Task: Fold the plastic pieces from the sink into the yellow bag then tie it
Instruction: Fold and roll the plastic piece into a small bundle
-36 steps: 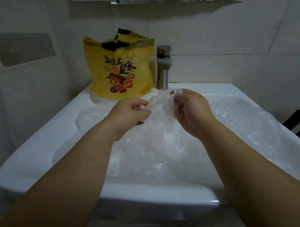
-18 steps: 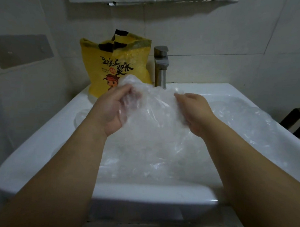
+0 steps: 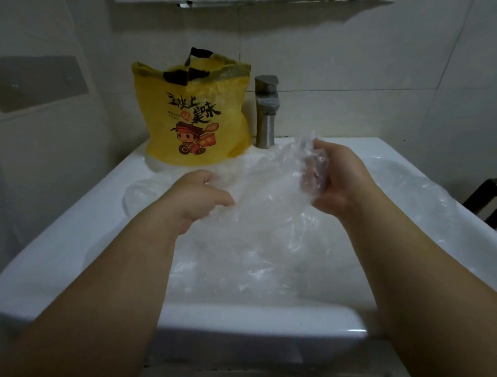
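A clear plastic piece (image 3: 264, 186) is stretched between my hands above the white sink (image 3: 71, 238). My left hand (image 3: 199, 200) grips its lower left edge, fingers curled. My right hand (image 3: 335, 180) is raised and holds the upper right edge, with plastic wrapped over its fingers. More crumpled clear plastic (image 3: 267, 259) fills the basin below. The yellow bag (image 3: 193, 113) with a cartoon print and black handles stands upright and open at the sink's back left corner, behind my left hand.
A metal tap (image 3: 265, 112) stands right of the yellow bag at the sink's back rim. Tiled wall lies behind. A dark chair frame (image 3: 489, 199) shows at the right edge.
My left hand has dropped down and away from the yellow bag, which now shows fully. My right hand has risen and turned, plastic now draped over its fingers.
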{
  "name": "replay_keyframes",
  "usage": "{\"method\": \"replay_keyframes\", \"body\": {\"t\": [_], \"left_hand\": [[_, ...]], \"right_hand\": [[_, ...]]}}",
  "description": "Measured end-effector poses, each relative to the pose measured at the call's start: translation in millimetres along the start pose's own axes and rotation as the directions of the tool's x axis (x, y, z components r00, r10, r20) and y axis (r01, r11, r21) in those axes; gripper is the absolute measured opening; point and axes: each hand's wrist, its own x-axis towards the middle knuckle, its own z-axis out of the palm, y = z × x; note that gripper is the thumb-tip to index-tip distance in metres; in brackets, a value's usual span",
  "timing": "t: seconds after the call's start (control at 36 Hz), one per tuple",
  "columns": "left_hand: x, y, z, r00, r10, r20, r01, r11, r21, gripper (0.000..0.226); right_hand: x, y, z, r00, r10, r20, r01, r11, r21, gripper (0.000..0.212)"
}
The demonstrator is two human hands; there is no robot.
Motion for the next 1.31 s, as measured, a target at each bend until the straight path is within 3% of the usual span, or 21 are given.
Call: {"method": "replay_keyframes", "body": {"t": [0.06, 0.11, 0.14, 0.19, 0.25, 0.31, 0.33, 0.39, 0.47, 0.58, 0.72, 0.83, 0.97, 1.11, 1.22, 1.31], "left_hand": [[-1.8, -1.7, 1.3, 0.997, 0.045, -0.068, -0.035, 0.989, 0.142, 0.074], [-6.9, 1.0, 2.4, 0.983, 0.162, -0.089, -0.111, 0.902, 0.418, 0.091], [-10.6, 4.0, 3.4, 0.963, 0.261, -0.075, -0.195, 0.856, 0.479, 0.095], [-20.7, 15.4, 8.3, 0.896, 0.443, -0.037, -0.403, 0.845, 0.352, 0.089], [-28.8, 26.9, 11.3, 0.850, 0.524, -0.050, -0.523, 0.852, 0.024, 0.078], [-29.1, 30.5, 10.7, 0.869, 0.494, 0.019, -0.482, 0.854, -0.194, 0.061], [-27.2, 29.7, 11.2, 0.882, 0.465, 0.073, -0.444, 0.874, -0.199, 0.049], [-26.7, 27.6, 14.2, 0.920, 0.363, 0.148, -0.348, 0.930, -0.122, 0.039], [-28.5, 25.4, 18.7, 0.930, 0.320, 0.183, -0.330, 0.943, 0.032, 0.052], [-31.8, 25.1, 17.8, 0.921, 0.319, 0.222, -0.335, 0.941, 0.038, 0.018], [-30.3, 24.2, 17.3, 0.951, 0.276, 0.141, -0.263, 0.959, -0.103, 0.057], [-32.9, 28.3, 16.1, 0.968, 0.236, 0.087, -0.220, 0.962, -0.160, 0.050], [-30.7, 25.3, 15.3, 0.954, 0.289, 0.085, -0.294, 0.955, 0.050, 0.062], [-20.6, 17.5, 6.4, 0.953, 0.300, 0.041, -0.303, 0.943, 0.136, 0.048], [-7.5, -0.3, -0.7, 0.951, 0.306, 0.047, -0.291, 0.833, 0.470, 0.037], [-5.1, -3.3, -1.2, 0.927, 0.360, 0.105, -0.358, 0.765, 0.536, 0.021]], "right_hand": [[-2.7, -0.5, 1.5, 1.000, -0.021, 0.014, 0.022, 0.992, -0.127, 0.015], [-4.1, 1.7, 4.7, 0.999, -0.047, 0.022, 0.051, 0.959, -0.280, 0.013], [-4.8, 4.1, 5.6, 0.997, -0.076, 0.028, 0.081, 0.924, -0.374, 0.014], [-7.7, 8.7, 8.9, 0.989, -0.126, 0.075, 0.146, 0.833, -0.533, 0.018], [-10.8, 12.2, 11.8, 0.979, -0.102, 0.177, 0.190, 0.774, -0.603, 0.019], [-12.4, 14.8, 13.4, 0.959, -0.047, 0.280, 0.216, 0.762, -0.610, 0.016], [-12.1, 15.6, 13.6, 0.950, -0.033, 0.312, 0.225, 0.765, -0.603, 0.016], [-11.9, 15.5, 13.7, 0.940, -0.036, 0.339, 0.239, 0.781, -0.578, 0.020], [-11.9, 15.9, 14.0, 0.937, -0.086, 0.339, 0.276, 0.776, -0.567, 0.020], [-9.3, 15.5, 11.6, 0.947, -0.159, 0.280, 0.305, 0.722, -0.621, 0.023], [-7.8, 13.9, 10.5, 0.960, -0.173, 0.221, 0.276, 0.726, -0.630, 0.014], [-7.1, 12.2, 11.6, 0.952, -0.266, 0.153, 0.304, 0.748, -0.590, 0.014], [-5.8, 6.4, 10.0, 0.942, -0.330, 0.063, 0.324, 0.841, -0.433, 0.011], [0.1, 2.4, 7.3, 0.948, -0.319, 0.004, 0.300, 0.887, -0.351, 0.012], [-0.5, 3.6, 7.3, 0.967, -0.254, 0.030, 0.250, 0.914, -0.320, 0.011], [-2.6, 7.3, 7.4, 0.973, -0.205, 0.108, 0.231, 0.893, -0.385, 0.021]]}}
